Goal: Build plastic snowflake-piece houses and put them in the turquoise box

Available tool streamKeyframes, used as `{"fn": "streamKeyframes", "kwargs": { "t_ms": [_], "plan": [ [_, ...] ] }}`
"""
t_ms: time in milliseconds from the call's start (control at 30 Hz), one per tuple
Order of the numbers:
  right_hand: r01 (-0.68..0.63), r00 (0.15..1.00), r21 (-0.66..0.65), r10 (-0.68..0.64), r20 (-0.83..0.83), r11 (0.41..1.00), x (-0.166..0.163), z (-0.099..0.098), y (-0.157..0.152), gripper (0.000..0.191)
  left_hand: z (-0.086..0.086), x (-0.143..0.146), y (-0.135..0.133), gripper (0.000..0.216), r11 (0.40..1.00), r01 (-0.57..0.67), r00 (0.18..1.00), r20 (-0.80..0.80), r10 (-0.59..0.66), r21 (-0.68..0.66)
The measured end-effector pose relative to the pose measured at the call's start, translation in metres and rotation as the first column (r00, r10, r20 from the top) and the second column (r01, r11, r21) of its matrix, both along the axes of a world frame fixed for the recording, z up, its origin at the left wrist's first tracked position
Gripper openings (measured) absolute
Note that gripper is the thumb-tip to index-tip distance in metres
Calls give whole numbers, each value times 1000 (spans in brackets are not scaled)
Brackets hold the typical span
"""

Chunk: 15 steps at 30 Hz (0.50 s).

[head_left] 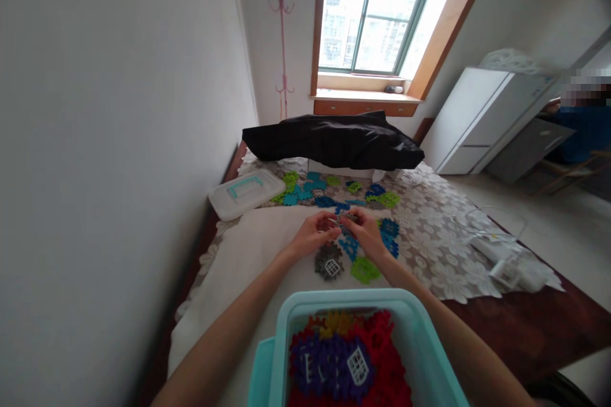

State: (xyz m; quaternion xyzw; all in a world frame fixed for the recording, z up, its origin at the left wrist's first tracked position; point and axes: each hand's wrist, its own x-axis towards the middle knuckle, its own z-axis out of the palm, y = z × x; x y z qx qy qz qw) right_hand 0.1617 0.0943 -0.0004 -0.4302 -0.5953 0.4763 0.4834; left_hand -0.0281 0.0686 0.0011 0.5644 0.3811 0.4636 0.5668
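Head view: at frame centre, left hand (311, 236) and right hand (366, 233) meet, both pinching a small piece (340, 219) over the table (267, 235), seemingly joining parts; slots would need lining up. Grey tile (329, 262) and green tile (365, 269) lie just below.

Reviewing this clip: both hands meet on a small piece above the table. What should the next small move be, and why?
Probably press the small piece together: left hand and right hand both pinch it from opposite sides, while a grey tile and a green tile lie loose on the cloth nearby.
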Motion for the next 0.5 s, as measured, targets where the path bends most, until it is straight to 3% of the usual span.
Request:
{"fn": "streamKeyframes", "kwargs": {
  "t_ms": [100, 167, 367, 500],
  "plan": [
    [32, 999, 56, -35, 40, 998, -1, -12, -17, 28, 1, 11, -9, 48, 999, -39, 998, -52, 40, 27],
    [4, 999, 27, -5, 35, 1000, -1, -14, -20, 28, 0, 14, -11, 46, 999, -39, 997, -67, 40, 12],
    [-209, 954, -102, 180, -239, 973, 5, -6, -24, 43, -2, 13, -5, 46, 995, -87, 996, -3, 87, -46],
    [-198, 946, -127, 155, -283, 972, 6, -6, -22, 42, 1, 13, -3, 53, 988, -140, 989, 33, 142, -67]
  ]
}}
